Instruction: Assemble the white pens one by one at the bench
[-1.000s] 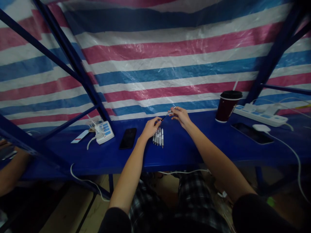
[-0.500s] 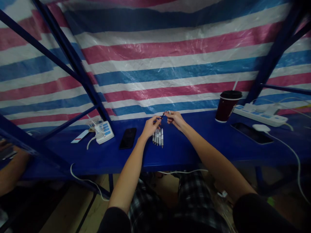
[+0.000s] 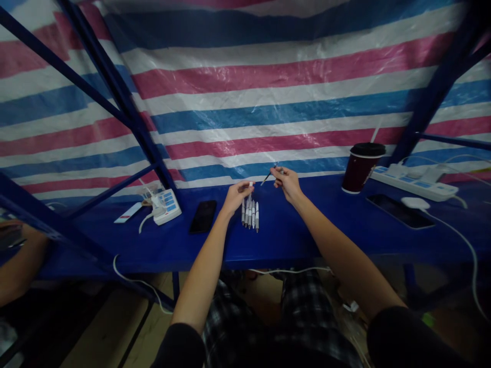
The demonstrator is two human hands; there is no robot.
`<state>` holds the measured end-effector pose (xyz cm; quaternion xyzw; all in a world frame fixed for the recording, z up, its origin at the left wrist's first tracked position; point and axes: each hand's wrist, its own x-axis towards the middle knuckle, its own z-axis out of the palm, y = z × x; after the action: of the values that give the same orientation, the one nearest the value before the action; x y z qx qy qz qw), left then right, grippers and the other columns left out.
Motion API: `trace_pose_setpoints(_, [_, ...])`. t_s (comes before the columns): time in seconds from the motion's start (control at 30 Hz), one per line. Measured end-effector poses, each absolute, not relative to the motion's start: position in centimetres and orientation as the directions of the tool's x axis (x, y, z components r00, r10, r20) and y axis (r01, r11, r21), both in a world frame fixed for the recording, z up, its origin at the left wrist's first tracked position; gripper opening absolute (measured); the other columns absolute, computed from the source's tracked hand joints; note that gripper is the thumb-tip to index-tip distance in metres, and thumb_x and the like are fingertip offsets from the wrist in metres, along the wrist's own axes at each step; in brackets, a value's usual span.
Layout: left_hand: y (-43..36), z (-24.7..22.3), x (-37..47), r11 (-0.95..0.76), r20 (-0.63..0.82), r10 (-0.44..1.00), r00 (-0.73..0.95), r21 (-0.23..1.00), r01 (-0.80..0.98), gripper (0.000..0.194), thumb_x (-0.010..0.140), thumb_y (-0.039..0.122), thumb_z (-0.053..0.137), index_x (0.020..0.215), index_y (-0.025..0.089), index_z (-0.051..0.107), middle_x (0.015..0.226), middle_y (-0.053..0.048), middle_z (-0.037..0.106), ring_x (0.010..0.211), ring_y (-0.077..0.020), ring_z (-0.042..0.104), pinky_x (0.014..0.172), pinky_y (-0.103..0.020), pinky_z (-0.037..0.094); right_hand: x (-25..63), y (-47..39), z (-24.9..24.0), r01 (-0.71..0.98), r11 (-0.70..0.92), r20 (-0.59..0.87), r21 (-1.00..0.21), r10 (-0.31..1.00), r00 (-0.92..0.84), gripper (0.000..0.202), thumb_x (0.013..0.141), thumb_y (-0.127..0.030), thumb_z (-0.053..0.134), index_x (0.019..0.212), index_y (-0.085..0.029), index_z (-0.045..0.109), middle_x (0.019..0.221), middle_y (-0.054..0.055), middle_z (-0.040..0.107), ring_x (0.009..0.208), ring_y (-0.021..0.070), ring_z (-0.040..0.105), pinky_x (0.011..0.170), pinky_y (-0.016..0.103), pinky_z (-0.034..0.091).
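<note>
Between the thumb and fingers of my right hand point(image 3: 288, 184) is a thin dark pen refill point(image 3: 265, 179), slanting down to the left above the table. My left hand point(image 3: 237, 197) is closed around a white pen barrel point(image 3: 251, 184); only its pale end shows past the fingers, and a gap separates it from the refill. Just below that hand, several white-and-grey pens point(image 3: 250, 215) lie side by side on the blue table point(image 3: 293, 232), their tips toward me. The tops of some pens are partly hidden by my left fingers.
A black phone point(image 3: 203, 216) and a white power strip point(image 3: 167, 207) lie to the left. At right stand a dark red cup point(image 3: 357, 171) with a straw, another phone point(image 3: 399, 210) with a white charger point(image 3: 415, 203), and a long power strip point(image 3: 416, 184). Another person's arm point(image 3: 23, 260) shows far left.
My right hand has moved up and to the right with the refill, away from my left hand. The white barrel end in my left hand now shows.
</note>
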<state>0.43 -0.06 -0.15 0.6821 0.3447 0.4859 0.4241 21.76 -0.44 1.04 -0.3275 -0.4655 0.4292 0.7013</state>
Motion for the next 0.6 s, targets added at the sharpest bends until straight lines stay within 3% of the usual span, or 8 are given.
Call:
trace_pose_setpoints(0.1, [-0.5, 0.3, 0.2, -0.322, 0.324, 0.898, 0.296, 0.945, -0.057, 0.04, 0.082, 0.035, 0.078, 0.116, 0.014, 0.074, 0.105, -0.012, 0.077, 0.101, -0.0236, 0.07, 0.093, -0.037, 0.054, 21.5, -0.4, 0.6, -0.178, 0.424, 0.404, -0.888, 0.904, 0.139, 0.042, 0.063, -0.052, 0.088, 0.079, -0.019, 0.066, 0.052, -0.008, 0.043, 0.042, 0.0073, 0.035, 0.041, 0.024, 0.038])
trace_pose_setpoints(0.3, [-0.9, 0.7, 0.1, -0.168, 0.215, 0.895, 0.39, 0.974, -0.152, 0.038, 0.083, 0.03, 0.076, 0.117, 0.015, 0.075, 0.112, -0.014, 0.075, 0.101, -0.0236, 0.07, 0.091, -0.038, 0.056, 20.3, -1.0, 0.2, 0.123, 0.46, 0.439, -0.88, 0.884, -0.164, 0.038, 0.074, -0.053, 0.079, 0.083, -0.017, 0.074, 0.049, -0.004, 0.053, 0.041, 0.0102, 0.044, 0.044, 0.025, 0.032])
trace_pose_setpoints(0.6, [-0.8, 0.5, 0.3, -0.081, 0.14, 0.904, 0.403, 0.984, -0.159, 0.033, 0.081, 0.024, 0.078, 0.113, 0.015, 0.077, 0.105, -0.012, 0.075, 0.096, -0.0217, 0.068, 0.087, -0.036, 0.056, 20.4, -1.1, 0.1, 0.245, 0.441, 0.398, -0.863, 0.894, -0.207, 0.042, 0.073, -0.055, 0.078, 0.084, -0.015, 0.073, 0.049, -0.004, 0.052, 0.042, 0.0106, 0.043, 0.046, 0.025, 0.032])
